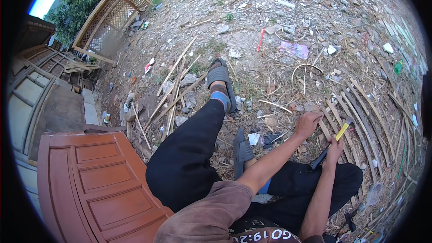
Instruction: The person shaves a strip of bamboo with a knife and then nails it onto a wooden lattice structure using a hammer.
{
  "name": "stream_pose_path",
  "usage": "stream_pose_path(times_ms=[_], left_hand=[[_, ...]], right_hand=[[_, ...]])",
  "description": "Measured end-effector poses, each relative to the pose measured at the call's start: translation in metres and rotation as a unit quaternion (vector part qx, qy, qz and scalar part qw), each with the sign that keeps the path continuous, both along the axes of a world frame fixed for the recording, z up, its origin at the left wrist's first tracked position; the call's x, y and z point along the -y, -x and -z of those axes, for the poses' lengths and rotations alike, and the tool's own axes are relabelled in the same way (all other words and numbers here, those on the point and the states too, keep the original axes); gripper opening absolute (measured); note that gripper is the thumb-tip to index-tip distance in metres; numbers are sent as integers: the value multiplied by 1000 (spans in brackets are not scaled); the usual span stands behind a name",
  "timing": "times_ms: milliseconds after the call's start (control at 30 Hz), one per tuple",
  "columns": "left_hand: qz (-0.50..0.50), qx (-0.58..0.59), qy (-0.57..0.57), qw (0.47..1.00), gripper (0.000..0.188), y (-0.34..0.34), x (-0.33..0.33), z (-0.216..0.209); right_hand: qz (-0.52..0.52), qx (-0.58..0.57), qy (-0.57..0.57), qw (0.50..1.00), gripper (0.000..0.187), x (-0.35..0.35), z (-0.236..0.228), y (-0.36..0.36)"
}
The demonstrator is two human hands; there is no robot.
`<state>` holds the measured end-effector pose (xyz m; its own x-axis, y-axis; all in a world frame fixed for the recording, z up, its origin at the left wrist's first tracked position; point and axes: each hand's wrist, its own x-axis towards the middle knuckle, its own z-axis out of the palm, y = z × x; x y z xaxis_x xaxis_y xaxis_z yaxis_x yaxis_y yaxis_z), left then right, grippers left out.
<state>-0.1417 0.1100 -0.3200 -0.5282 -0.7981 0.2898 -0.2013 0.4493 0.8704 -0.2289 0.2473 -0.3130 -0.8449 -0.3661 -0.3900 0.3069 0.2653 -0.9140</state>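
Observation:
My right hand is wrapped round the handle of a hammer, which is yellow near the head and black toward the end. The hammer's head points up and away from me, over several pale slats. To its left, my left hand reaches down with fingers pinched together at the near edge of the slats. What lies between those fingertips is too small to make out. Long thin wooden slats lie side by side on the ground, right of both hands. My legs are bent, and the right forearm passes over the dark trousers.
A reddish-brown panelled door lies at the lower left. Loose wooden sticks are on the ground left of my sandalled foot. A lattice-filled wooden frame stands at the far left. Rubble, a red stick and a purple wrapper litter the ground ahead.

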Motion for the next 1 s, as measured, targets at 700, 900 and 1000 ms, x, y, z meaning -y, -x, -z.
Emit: stream_pose_path(times_ms=[700, 900, 1000], left_hand=[[-37, 13, 20, 999, 14, -10, -4, 14], [-12, 9, 10, 1000, 16, 8, 0, -2], [-25, 19, -23, 999, 19, 1, 3, 12]], right_hand=[[-17, 2, -12, 1000, 12, 0, 1, -13], [49, 33, 28, 998, 14, 1, -15, -3], [24, 57, 64, 996, 15, -5, -22, -13]])
